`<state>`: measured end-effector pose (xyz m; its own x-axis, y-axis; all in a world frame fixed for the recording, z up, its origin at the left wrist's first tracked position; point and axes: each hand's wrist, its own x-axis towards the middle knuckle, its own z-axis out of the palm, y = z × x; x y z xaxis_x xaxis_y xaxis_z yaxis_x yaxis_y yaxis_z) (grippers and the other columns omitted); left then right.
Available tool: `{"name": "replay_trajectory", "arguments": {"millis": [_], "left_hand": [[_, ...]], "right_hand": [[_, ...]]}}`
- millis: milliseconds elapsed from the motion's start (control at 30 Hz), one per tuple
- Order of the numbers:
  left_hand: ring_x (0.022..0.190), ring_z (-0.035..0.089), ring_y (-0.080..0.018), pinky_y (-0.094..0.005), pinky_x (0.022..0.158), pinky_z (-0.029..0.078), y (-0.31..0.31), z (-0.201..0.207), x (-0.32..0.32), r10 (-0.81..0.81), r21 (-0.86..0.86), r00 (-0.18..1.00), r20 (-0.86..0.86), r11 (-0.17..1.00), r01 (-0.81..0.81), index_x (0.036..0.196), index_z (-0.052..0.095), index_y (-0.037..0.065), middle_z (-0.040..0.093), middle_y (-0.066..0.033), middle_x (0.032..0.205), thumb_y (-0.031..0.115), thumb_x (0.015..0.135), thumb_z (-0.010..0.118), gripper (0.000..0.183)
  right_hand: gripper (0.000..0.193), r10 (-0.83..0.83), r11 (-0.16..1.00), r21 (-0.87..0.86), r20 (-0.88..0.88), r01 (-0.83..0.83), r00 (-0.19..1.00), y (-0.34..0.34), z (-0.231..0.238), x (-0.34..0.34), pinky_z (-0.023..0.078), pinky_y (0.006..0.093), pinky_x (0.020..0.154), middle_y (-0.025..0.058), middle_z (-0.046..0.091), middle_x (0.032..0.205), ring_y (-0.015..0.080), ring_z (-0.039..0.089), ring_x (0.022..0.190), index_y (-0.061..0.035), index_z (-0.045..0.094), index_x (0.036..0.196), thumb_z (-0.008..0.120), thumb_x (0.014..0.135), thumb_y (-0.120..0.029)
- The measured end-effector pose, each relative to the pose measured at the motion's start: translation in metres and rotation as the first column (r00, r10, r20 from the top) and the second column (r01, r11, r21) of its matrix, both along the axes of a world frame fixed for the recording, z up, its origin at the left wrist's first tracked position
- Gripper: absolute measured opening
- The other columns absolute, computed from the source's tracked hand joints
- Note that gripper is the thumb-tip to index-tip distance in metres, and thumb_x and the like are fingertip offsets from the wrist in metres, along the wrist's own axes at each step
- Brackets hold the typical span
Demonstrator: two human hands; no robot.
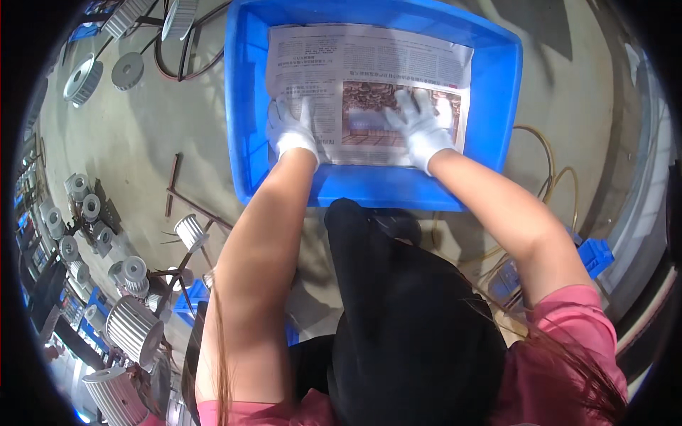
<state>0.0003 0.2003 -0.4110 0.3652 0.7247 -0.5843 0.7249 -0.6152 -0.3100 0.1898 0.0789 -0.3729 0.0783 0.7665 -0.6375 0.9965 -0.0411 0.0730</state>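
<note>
A sheet of newspaper [391, 53] with a colour picture lies flat over the bottom of a blue plastic crate [373, 186]. My left hand [291, 131], in a white glove, rests on the paper's left part with its fingers spread. On the printed picture lies my right hand [425, 128], also white-gloved, its fingers apart and slightly smeared by motion. Neither hand holds anything. Both forearms reach over the crate's near wall.
Several grey toothed metal pulleys [135, 329] stand on racks at the left. Another pulley [190, 231] sits on a thin metal stand nearer me. A yellowish hose [547, 153] loops over the floor right of the crate. A small blue bin [595, 257] is at the right.
</note>
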Motion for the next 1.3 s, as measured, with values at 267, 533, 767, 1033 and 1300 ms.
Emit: {"name": "replay_trajectory", "arguments": {"millis": [267,533,767,1033,1300], "left_hand": [[0.106,0.051,-0.0224,-0.0364,0.08,0.042,-0.002,0.022,0.028,-0.238,-0.236,0.88,-0.412,0.96,0.149,0.114,0.056,0.022,0.056,-0.0052,0.112,0.024,0.076,0.056,0.038],[0.089,0.062,-0.0248,-0.0374,0.071,0.05,0.014,0.039,0.027,-0.183,-0.335,0.983,-0.028,0.928,0.163,0.088,0.067,0.007,0.064,-0.0107,0.095,0.014,0.074,0.054,0.02],[0.118,0.038,-0.035,-0.0409,0.094,0.037,0.053,0.004,0.061,-0.309,0.137,0.734,0.604,0.948,0.287,0.124,0.035,-0.001,0.042,-0.0236,0.122,0.028,0.08,0.049,0.055],[0.131,0.01,-0.0356,-0.0384,0.105,0.019,0.061,-0.005,0.067,0.125,-0.005,0.72,0.683,0.986,-0.166,0.134,0.018,-0.003,0.014,-0.0265,0.139,0.058,0.073,0.052,0.093],[0.126,0.028,-0.0322,-0.0384,0.101,0.03,0.094,0.005,0.051,0.341,-0.257,0.653,0.677,0.94,-0.224,0.133,0.016,-0.007,0.011,-0.0266,0.139,0.055,0.07,0.057,0.098]], "right_hand": [[0.057,0.417,0.848,-0.508,0.462,-0.152,0.782,-0.069,-0.054,0.016,0.028,0.0584,0.091,0.014,0.039,0.13,0.0378,0.036,0.118,-0.0017,0.044,0.123,0.059,0.075,-0.028],[0.022,0.014,0.972,-0.233,-0.052,-0.025,0.999,-0.017,-0.014,0.027,0.049,0.0357,0.062,0.0103,0.064,0.083,0.0238,0.062,0.07,-0.0063,0.064,0.086,0.057,0.075,-0.023],[0.046,0.007,0.862,0.504,-0.108,0.049,0.994,0.066,-0.042,-0.013,0.035,0.0395,0.094,0.0148,0.038,0.13,0.0305,0.038,0.118,-0.0082,0.044,0.123,0.042,0.084,-0.033],[0.07,-0.607,0.538,0.675,-0.104,0.504,0.788,0.033,-0.065,0.06,0.01,0.0386,0.107,0.0162,0.029,0.137,0.0273,0.021,0.13,-0.0012,0.035,0.13,0.029,0.085,-0.054],[0.067,-0.583,0.575,0.666,-0.073,0.475,0.809,0.034,-0.068,0.055,0.01,0.0384,0.107,0.0176,0.025,0.138,0.0314,0.014,0.131,0.0005,0.035,0.129,0.031,0.086,-0.051]]}}
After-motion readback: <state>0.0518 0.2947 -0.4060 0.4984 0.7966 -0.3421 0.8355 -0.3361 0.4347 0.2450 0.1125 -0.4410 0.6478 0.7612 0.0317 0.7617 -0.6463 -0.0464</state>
